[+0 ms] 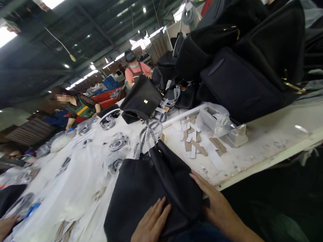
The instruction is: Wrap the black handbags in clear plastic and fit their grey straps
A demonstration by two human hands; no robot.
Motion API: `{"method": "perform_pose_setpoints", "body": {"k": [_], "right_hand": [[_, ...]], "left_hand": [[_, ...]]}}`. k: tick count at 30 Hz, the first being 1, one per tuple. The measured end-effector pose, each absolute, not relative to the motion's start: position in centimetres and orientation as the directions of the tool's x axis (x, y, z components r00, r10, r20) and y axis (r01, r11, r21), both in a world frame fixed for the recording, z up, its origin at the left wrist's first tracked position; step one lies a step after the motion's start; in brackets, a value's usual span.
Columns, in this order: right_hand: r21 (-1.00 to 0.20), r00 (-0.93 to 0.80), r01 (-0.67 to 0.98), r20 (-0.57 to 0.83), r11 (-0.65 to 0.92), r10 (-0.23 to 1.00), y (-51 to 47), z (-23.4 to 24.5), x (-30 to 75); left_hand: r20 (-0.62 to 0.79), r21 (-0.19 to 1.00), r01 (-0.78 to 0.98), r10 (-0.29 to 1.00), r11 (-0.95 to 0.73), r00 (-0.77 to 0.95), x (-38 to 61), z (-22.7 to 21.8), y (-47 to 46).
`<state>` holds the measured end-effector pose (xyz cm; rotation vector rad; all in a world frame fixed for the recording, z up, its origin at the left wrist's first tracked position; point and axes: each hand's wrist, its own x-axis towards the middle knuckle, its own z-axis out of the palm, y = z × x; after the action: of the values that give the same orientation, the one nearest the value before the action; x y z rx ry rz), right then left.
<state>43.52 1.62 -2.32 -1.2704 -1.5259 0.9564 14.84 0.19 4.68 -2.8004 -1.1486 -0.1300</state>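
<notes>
A black handbag lies tilted on the table right in front of me. Its grey-wrapped handles stick up at the far end. My left hand rests on the near face of the bag, fingers stretched out and fairly close together. Against the bag's right end lies my right hand, its fingers extended along the edge; its thumb is partly hidden. Neither hand is wrapped round anything.
Black bags are heaped at the back right. Card strips lie by a clear plastic box. White wrapping and coiled straps cover the left side. A co-worker's hand shows at lower left; two people stand farther back.
</notes>
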Motion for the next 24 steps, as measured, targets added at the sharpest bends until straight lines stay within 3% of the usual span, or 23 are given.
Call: {"method": "perform_pose_setpoints", "body": {"k": [2, 5, 11, 12, 14, 16, 17, 21, 24], "right_hand": [[-0.947, -0.165, 0.265, 0.142, 0.183, 0.976, 2.9, -1.1, 45.3], [-0.952, -0.18, 0.256, 0.124, 0.169, 0.976, 5.6, 1.0, 47.1], [-0.869, -0.209, 0.375, 0.262, 0.325, 0.942, 10.7, 2.7, 43.5], [-0.847, -0.227, 0.405, 0.272, 0.344, 0.935, 11.3, 2.5, 42.7], [-0.808, -0.252, 0.467, 0.269, 0.36, 0.93, 12.4, 1.9, 41.6], [-0.777, -0.264, 0.521, 0.246, 0.353, 0.933, 13.2, 1.5, 41.2], [-0.769, -0.263, 0.539, 0.234, 0.344, 0.936, 13.5, 1.5, 41.2], [-0.752, -0.238, 0.582, 0.207, 0.31, 0.949, 13.7, 1.7, 41.5], [-0.743, -0.209, 0.609, 0.189, 0.279, 0.959, 13.5, 1.7, 41.5]], "left_hand": [[0.069, -0.032, 0.629, 0.626, -0.777, 0.776, 13.9, 2.6, -0.4], [-0.04, 0.114, 0.603, 0.603, -0.789, 0.797, 13.6, 2.1, 0.1], [-0.237, 0.586, 0.654, 0.672, -0.477, 0.702, 17.2, 10.5, 4.1], [-0.215, 0.631, 0.664, 0.733, -0.401, 0.646, 17.9, 12.1, 5.3], [-0.035, 0.591, 0.717, 0.877, -0.369, 0.48, 18.8, 14.4, 8.3], [0.14, 0.481, 0.781, 0.914, -0.398, 0.38, 19.4, 15.4, 11.8], [0.157, 0.433, 0.802, 0.911, -0.411, 0.382, 19.7, 15.5, 13.5], [-0.098, 0.296, 0.896, 0.923, -0.33, 0.372, 20.5, 14.3, 19.4], [-0.212, 0.283, 0.928, 0.927, -0.244, 0.308, 20.5, 13.1, 22.0]]}}
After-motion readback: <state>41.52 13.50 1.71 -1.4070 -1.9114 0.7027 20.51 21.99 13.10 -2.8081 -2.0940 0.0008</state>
